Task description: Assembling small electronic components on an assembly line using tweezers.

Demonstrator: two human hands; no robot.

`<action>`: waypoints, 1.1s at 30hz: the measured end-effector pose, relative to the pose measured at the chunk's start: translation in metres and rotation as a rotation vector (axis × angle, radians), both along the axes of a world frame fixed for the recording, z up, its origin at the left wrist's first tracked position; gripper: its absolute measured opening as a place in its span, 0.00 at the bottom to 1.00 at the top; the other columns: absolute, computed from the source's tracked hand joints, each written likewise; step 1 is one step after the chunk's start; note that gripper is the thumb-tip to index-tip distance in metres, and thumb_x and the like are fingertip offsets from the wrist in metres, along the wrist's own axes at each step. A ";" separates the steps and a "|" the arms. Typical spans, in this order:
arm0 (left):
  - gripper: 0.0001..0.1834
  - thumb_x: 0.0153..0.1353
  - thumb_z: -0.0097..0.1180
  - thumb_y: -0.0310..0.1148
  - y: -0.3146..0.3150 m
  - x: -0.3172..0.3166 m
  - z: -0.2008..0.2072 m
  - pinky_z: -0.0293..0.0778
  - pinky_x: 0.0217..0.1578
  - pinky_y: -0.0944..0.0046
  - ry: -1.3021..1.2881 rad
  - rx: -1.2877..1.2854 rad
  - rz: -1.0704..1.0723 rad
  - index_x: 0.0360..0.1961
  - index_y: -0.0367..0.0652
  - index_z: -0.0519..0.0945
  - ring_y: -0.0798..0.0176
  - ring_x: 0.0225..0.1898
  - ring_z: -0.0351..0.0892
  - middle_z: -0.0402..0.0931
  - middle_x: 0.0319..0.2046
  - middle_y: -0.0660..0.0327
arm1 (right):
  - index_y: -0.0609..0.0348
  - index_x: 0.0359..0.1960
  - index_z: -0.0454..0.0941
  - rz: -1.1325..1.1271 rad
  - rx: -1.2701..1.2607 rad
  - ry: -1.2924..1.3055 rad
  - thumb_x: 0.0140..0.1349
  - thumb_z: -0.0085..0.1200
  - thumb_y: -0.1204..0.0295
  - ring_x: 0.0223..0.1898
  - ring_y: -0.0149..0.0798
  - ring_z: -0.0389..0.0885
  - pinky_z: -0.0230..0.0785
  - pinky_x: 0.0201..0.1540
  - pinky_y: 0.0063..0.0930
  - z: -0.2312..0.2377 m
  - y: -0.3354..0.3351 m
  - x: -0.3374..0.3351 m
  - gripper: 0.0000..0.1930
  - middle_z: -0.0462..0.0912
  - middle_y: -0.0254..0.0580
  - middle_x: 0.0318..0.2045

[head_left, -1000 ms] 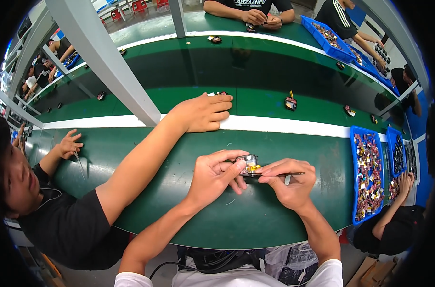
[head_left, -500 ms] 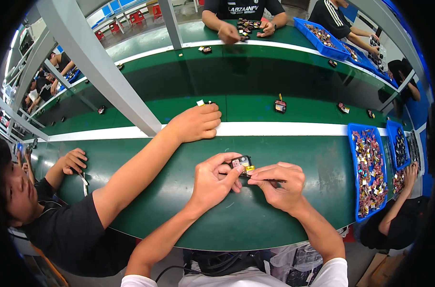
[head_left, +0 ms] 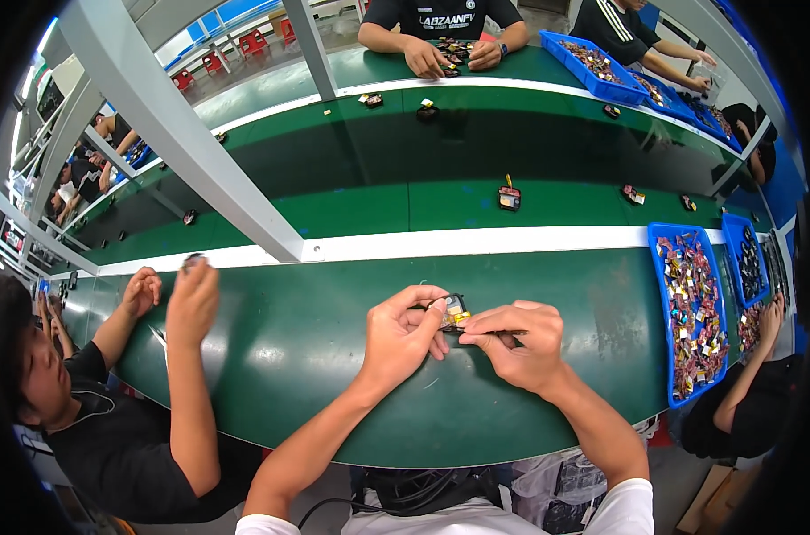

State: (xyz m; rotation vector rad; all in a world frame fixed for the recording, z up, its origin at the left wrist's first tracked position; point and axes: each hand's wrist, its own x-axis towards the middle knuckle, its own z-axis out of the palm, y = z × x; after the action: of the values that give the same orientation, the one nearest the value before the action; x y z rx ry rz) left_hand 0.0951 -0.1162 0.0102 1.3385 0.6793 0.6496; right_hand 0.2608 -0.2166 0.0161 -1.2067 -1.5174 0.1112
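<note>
A small black device [head_left: 456, 306] with an open casing, its parts pale and yellow inside, is pinched between the thumb and fingers of my left hand [head_left: 396, 334]. My right hand [head_left: 528, 341] is closed round a thin dark tool [head_left: 515, 333], possibly tweezers, most of it hidden by the fingers. Its tip end meets the device's right side, beside the yellow part; the exact contact is too small to make out. Both hands are above the green bench [head_left: 316, 357].
Beyond a white rail [head_left: 476, 239], similar devices [head_left: 509, 196] lie on a green belt. A blue tray [head_left: 690, 308] of small parts stands at right, a smaller blue tray [head_left: 744, 263] beside it. A grey post [head_left: 182, 134] rises at left. Co-workers sit left, right and opposite.
The left co-worker's hand has drawn back from the belt with a small dark device. Another device now lies on the far belt before the person opposite. My hands stay almost in place.
</note>
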 end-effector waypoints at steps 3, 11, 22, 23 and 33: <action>0.13 0.72 0.53 0.28 -0.003 -0.001 -0.005 0.78 0.20 0.69 -0.014 0.019 0.004 0.50 0.27 0.76 0.67 0.21 0.81 0.82 0.30 0.53 | 0.54 0.26 0.86 -0.009 0.007 0.002 0.48 0.69 0.81 0.20 0.27 0.83 0.60 0.21 0.22 -0.002 0.001 -0.001 0.06 0.89 0.33 0.26; 0.15 0.70 0.53 0.24 -0.003 -0.002 -0.002 0.80 0.21 0.70 -0.035 0.036 -0.051 0.55 0.26 0.75 0.68 0.25 0.82 0.82 0.33 0.54 | 0.54 0.27 0.85 -0.016 0.011 -0.018 0.48 0.70 0.80 0.20 0.27 0.82 0.59 0.21 0.22 -0.003 0.000 0.002 0.07 0.89 0.32 0.27; 0.12 0.68 0.55 0.20 -0.008 0.003 -0.003 0.78 0.18 0.70 0.089 0.220 0.047 0.51 0.26 0.76 0.70 0.22 0.79 0.81 0.28 0.55 | 0.54 0.27 0.86 -0.035 0.055 -0.042 0.47 0.69 0.81 0.18 0.30 0.81 0.61 0.20 0.24 -0.011 0.005 -0.002 0.07 0.88 0.31 0.25; 0.12 0.68 0.55 0.20 -0.008 0.003 -0.004 0.78 0.18 0.70 0.090 0.225 0.044 0.51 0.26 0.76 0.70 0.22 0.79 0.81 0.28 0.55 | 0.54 0.27 0.86 -0.038 0.059 -0.040 0.47 0.69 0.81 0.18 0.30 0.81 0.61 0.20 0.24 -0.011 0.005 -0.002 0.07 0.88 0.31 0.25; 0.12 0.67 0.54 0.20 0.031 0.011 0.004 0.79 0.18 0.66 0.137 0.022 0.072 0.49 0.22 0.76 0.64 0.20 0.82 0.80 0.31 0.51 | 0.56 0.29 0.86 -0.110 0.035 0.080 0.49 0.72 0.76 0.11 0.27 0.67 0.61 0.20 0.24 -0.004 0.006 0.007 0.07 0.88 0.32 0.26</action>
State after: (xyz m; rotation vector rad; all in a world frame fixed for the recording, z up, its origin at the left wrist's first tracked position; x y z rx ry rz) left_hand 0.1058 -0.0856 0.0142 1.3929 0.8360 0.6289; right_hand 0.2678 -0.2105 0.0121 -1.2408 -1.3750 0.0585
